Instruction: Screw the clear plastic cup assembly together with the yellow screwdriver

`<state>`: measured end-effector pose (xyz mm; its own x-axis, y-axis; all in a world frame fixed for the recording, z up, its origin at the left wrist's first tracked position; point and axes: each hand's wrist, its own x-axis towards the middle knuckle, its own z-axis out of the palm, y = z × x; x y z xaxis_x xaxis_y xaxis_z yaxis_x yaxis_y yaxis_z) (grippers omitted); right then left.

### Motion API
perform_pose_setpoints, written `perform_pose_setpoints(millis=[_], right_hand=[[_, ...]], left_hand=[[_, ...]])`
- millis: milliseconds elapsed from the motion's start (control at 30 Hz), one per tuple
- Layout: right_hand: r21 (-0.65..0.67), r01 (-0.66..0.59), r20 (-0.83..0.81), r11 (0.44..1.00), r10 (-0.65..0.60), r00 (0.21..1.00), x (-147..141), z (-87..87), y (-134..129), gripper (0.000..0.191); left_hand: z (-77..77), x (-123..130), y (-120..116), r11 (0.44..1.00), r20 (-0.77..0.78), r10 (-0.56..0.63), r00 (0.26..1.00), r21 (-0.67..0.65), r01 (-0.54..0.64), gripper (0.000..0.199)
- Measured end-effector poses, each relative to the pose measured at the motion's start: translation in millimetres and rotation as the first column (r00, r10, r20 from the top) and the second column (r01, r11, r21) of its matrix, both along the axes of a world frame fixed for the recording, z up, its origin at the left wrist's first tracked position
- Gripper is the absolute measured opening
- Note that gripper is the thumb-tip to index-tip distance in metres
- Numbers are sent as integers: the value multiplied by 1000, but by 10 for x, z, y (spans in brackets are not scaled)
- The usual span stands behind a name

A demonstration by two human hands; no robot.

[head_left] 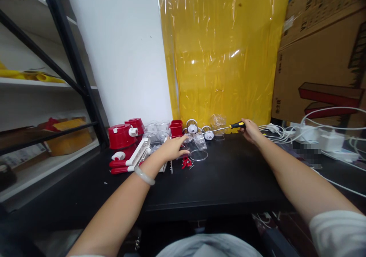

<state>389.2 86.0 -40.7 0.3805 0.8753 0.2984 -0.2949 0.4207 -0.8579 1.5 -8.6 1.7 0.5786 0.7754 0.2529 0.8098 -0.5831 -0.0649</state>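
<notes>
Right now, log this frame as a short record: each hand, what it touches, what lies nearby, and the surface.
left hand: left hand reaching over clear plastic cups, fingers spread, nothing clearly gripped
right hand: right hand on the handle of a screwdriver with a yellow and black grip
near left hand: red and white plastic parts; small red pieces; metal ring
near right hand: white cables and adapters
surface: black table
behind: yellow plastic sheet; cardboard boxes

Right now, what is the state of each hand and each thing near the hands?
left hand: open, flat on clear plastic cups
right hand: touching the screwdriver handle; grip unclear
screwdriver: lying on black table
red screws: loose pile
red housing: upright
</notes>
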Motion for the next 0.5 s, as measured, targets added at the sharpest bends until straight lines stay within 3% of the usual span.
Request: perform_pose_setpoints(millis=[233, 300, 400, 500], right_hand=[[-20, -90, -143, 996, 86, 986, 7, 39, -7, 12], [-43, -24, -110, 999, 19, 994, 16, 13, 22, 22], [-40, 183, 68, 982, -180, 981, 36, -49, 77, 38], [3, 260, 196, 966, -255, 947, 69, -110, 129, 39]], left_hand=[[8, 5, -15, 1000, 23, 10, 1000, -28, -9, 62], [17, 10, -28, 999, 29, 15, 999, -40, -14, 62], [20, 6, -29, 999, 28, 19, 999, -49, -18, 64], [-1, -16, 4, 999, 25, 7, 1000, -32, -7, 64]])
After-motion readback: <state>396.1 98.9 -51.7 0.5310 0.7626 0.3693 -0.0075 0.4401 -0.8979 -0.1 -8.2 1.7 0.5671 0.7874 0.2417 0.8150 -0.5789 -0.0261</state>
